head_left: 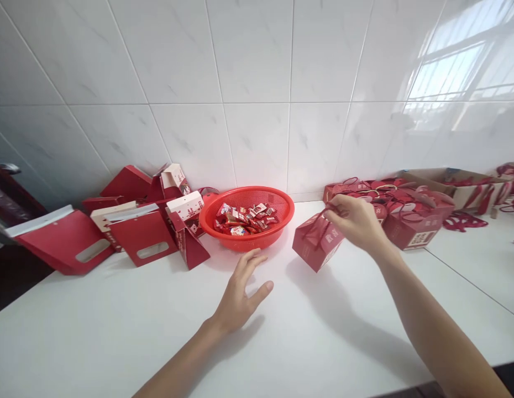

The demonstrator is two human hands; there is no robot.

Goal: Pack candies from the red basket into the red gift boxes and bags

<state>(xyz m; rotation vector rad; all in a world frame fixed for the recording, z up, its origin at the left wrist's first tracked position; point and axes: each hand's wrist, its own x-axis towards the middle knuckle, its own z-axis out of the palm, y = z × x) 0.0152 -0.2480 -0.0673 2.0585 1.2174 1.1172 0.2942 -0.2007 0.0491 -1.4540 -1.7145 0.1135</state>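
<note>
My right hand (351, 220) pinches the ribbon at the top of a small red gift box (317, 240). The box hangs tilted above the white table (282, 342), its shadow falling below and to the right. Left of it, my left hand (242, 293) is over the table with its fingers apart and nothing in them. Just beyond that hand stands a red plastic basket (246, 242) with wrapped sweets (248, 220) in it.
Several open red boxes (143, 235) stand on the left. At the right are several closed red boxes with ribbons (418, 218), then a cardboard box (468, 193) with red ribbons over its edge. A tiled wall (257, 66) runs behind everything.
</note>
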